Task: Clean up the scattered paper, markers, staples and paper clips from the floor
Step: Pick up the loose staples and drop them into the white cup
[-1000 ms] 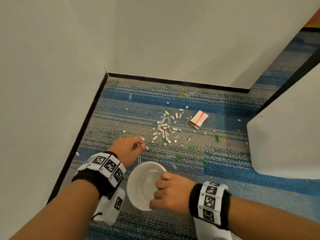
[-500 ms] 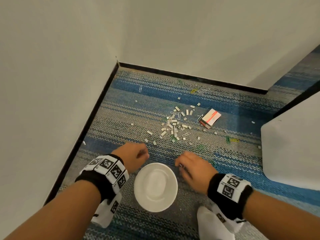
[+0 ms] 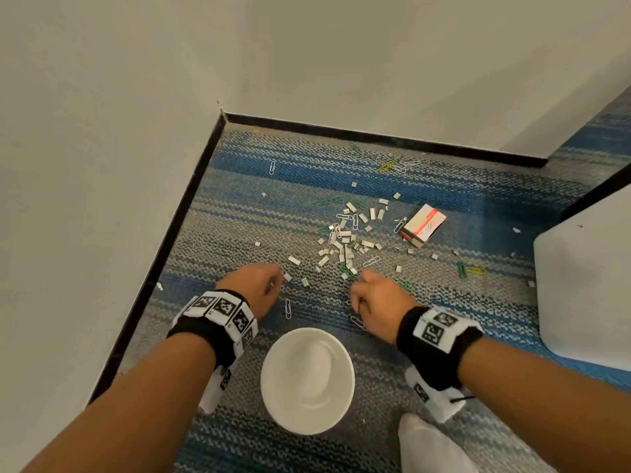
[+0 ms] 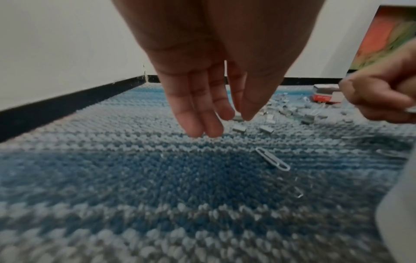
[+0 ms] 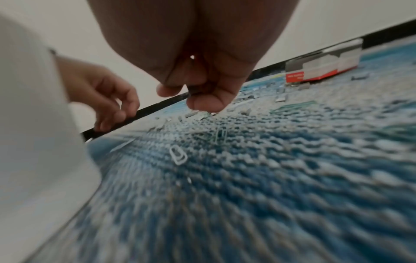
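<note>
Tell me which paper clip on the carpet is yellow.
The yellow paper clip at far right, touching a green clip; a second yellowish one lies near the back wall.

The floor (image 3: 239, 233) was covered in looped, coarse-woven carpet, rough and matt, in blue and grey bands. The staples (image 3: 345, 247) strewn over it looked like bare metal with a dull silvery sheen. The paper clips (image 4: 272, 158) were thin wire, some pale and slightly shiny, some coated green or yellow. The small box (image 3: 423, 226) looked like smooth printed card, white and red. The bowl (image 3: 307, 380) was white, smooth and faintly glossy. The walls (image 3: 307, 56) were plain matt; the skirting (image 3: 375, 135) was black and smooth. The wrist bands (image 3: 218, 331) were black cloth carrying white printed tags.
</note>
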Action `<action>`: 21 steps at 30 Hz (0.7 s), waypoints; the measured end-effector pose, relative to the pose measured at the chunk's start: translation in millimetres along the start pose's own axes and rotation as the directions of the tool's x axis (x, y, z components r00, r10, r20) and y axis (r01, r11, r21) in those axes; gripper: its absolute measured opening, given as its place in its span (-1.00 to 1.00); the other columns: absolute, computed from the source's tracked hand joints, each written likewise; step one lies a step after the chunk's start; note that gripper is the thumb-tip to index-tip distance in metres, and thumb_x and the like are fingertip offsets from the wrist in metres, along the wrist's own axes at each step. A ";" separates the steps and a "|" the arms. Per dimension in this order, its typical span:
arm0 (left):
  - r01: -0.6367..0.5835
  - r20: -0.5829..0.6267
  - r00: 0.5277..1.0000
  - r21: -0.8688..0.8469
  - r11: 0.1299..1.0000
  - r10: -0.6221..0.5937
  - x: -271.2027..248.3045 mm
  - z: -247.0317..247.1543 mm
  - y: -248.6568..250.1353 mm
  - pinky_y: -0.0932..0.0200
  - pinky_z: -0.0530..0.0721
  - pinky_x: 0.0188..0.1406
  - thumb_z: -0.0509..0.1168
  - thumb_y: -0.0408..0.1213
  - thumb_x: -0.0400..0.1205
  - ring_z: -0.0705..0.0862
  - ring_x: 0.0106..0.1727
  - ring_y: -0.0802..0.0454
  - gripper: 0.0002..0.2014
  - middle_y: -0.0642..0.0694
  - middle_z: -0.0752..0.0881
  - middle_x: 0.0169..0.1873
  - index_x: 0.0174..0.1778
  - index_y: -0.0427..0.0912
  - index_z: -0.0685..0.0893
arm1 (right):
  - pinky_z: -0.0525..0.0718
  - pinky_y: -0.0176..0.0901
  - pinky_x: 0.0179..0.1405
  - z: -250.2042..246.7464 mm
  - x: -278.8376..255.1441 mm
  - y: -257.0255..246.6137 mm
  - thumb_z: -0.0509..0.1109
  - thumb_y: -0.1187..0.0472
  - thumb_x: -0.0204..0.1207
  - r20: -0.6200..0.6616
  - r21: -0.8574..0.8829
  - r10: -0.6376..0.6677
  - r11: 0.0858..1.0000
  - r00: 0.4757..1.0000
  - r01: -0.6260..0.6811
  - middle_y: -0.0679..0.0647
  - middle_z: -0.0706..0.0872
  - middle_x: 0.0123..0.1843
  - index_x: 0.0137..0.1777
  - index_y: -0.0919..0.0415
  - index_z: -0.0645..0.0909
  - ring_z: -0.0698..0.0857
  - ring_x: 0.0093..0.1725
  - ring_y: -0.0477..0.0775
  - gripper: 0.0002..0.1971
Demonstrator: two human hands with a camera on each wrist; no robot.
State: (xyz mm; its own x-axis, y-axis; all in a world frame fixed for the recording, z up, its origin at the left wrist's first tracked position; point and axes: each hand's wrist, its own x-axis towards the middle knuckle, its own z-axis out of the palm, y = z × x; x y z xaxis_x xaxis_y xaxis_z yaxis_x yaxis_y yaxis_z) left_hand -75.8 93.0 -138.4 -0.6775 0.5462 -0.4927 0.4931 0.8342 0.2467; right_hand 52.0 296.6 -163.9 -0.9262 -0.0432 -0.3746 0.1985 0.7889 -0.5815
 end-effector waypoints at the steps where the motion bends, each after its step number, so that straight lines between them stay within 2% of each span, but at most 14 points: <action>1: 0.005 -0.005 1.000 -0.017 1.000 -0.006 5.7 4.7 1.7 0.06 0.58 0.04 0.25 -0.24 0.59 0.63 0.08 -0.15 -0.79 -0.10 0.63 -0.01 0.14 -0.08 0.55 | 0.49 -0.15 -0.19 -3.5 8.3 -2.7 0.13 0.49 0.37 -0.004 0.031 0.042 0.999 0.999 -0.042 0.03 0.43 -0.15 -0.28 0.09 0.50 0.52 -0.13 0.13 -0.73; 3: 0.008 -0.006 1.000 -0.069 0.998 -0.009 15.9 15.4 6.6 -0.04 0.58 0.20 0.27 -0.24 0.59 0.59 0.19 -0.17 -0.64 -0.16 0.57 0.19 0.32 -0.08 0.47 | 0.37 -0.20 -0.26 -6.6 22.2 -8.7 0.13 0.55 0.29 0.013 0.042 0.062 0.997 0.998 -0.062 0.03 0.41 -0.12 -0.21 0.11 0.46 0.48 -0.12 0.10 -0.70; 5: 0.028 -0.012 1.000 -0.076 0.997 -0.029 22.7 24.0 11.0 -0.10 0.58 0.21 0.29 -0.22 0.59 0.59 0.20 -0.20 -0.60 -0.17 0.52 0.22 0.35 -0.07 0.46 | 0.33 -0.20 -0.20 -6.5 33.1 -18.9 0.17 0.50 0.30 0.044 -0.002 0.007 1.000 0.999 -0.007 0.07 0.44 -0.03 -0.07 0.14 0.48 0.48 -0.07 0.12 -0.70; 9: 0.025 -0.091 0.995 -0.137 0.990 -0.038 28.4 28.0 14.2 -0.03 0.55 0.07 0.31 -0.33 0.54 0.60 0.09 -0.26 -0.80 -0.27 0.58 0.06 0.06 -0.27 0.59 | 0.52 -0.05 0.00 0.7 56.6 -44.4 0.23 0.19 0.48 0.049 -0.051 -0.026 0.998 0.998 0.029 0.17 0.56 0.16 0.12 0.14 0.42 0.59 0.11 0.23 -0.78; 11: 0.018 -0.092 0.995 -0.163 0.986 -0.033 27.8 25.2 13.0 0.02 0.50 0.06 0.29 -0.40 0.53 0.60 0.08 -0.26 -0.83 -0.30 0.59 0.05 0.03 -0.31 0.61 | 0.57 0.05 0.08 7.8 69.2 -51.2 0.24 0.09 0.55 0.066 -0.100 -0.051 0.993 0.997 0.058 0.23 0.57 0.22 0.22 0.17 0.41 0.60 0.18 0.30 -0.71; 14: -0.002 -0.148 0.989 -0.221 0.975 -0.032 26.1 20.4 9.1 0.05 0.48 0.00 0.31 -0.44 0.50 0.62 0.01 -0.25 -0.92 -0.31 0.65 -0.06 -0.12 -0.33 0.64 | 0.58 0.05 0.09 14.9 82.8 -52.4 0.28 0.16 0.59 0.129 -0.287 -0.063 0.953 0.990 0.098 0.23 0.54 0.27 0.27 0.20 0.40 0.61 0.22 0.31 -0.70; 16: 0.025 -0.166 0.984 -0.243 0.970 -0.067 25.9 16.9 8.2 0.00 0.56 -0.06 0.28 -0.41 0.53 0.66 -0.06 -0.25 -0.94 -0.30 0.70 -0.13 -0.12 -0.30 0.62 | 0.58 0.04 0.08 15.6 84.6 -49.1 0.27 0.20 0.59 0.139 -0.314 -0.078 0.942 0.987 0.118 0.22 0.55 0.24 0.24 0.21 0.43 0.62 0.20 0.29 -0.74; 18: 0.047 -0.166 0.982 -0.246 0.968 -0.090 29.3 15.4 7.8 -0.03 0.59 -0.15 0.18 -0.41 0.59 0.65 -0.13 -0.25 -0.93 -0.29 0.71 -0.18 -0.05 -0.23 0.54 | 0.58 0.02 0.06 12.7 79.2 -44.5 0.25 0.22 0.58 0.125 -0.205 -0.079 0.973 0.989 0.104 0.21 0.59 0.18 0.17 0.19 0.46 0.63 0.14 0.27 -0.81; 19: 0.041 -0.168 0.982 -0.259 0.965 -0.087 32.0 16.2 8.2 0.00 0.54 -0.18 0.14 -0.44 0.59 0.63 -0.14 -0.24 -0.90 -0.28 0.68 -0.18 -0.04 -0.21 0.51 | 0.60 0.00 0.02 10.9 74.0 -41.1 0.24 0.25 0.55 0.097 -0.122 -0.073 0.989 0.993 0.084 0.20 0.63 0.12 0.11 0.16 0.48 0.64 0.08 0.25 -0.84; 21: 0.013 -0.165 0.984 -0.305 0.952 -0.067 37.0 19.3 11.0 0.10 0.43 -0.09 0.09 -0.52 0.55 0.58 -0.03 -0.21 -0.79 -0.29 0.63 -0.06 0.03 -0.24 0.50 | 0.58 -0.09 -0.13 5.3 63.3 -33.0 0.25 0.27 0.49 0.008 0.047 -0.015 0.999 1.000 0.014 0.14 0.66 -0.08 -0.01 0.11 0.48 0.64 -0.11 0.18 -0.89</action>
State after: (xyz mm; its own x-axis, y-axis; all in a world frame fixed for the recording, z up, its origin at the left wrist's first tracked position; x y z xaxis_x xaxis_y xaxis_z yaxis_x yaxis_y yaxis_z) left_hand -84.9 120.9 -170.0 -0.7893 0.4944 -0.3640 0.2942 0.8250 0.4826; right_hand -11.4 264.5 -172.2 -0.9264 -0.0595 -0.3717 0.2002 0.7585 -0.6202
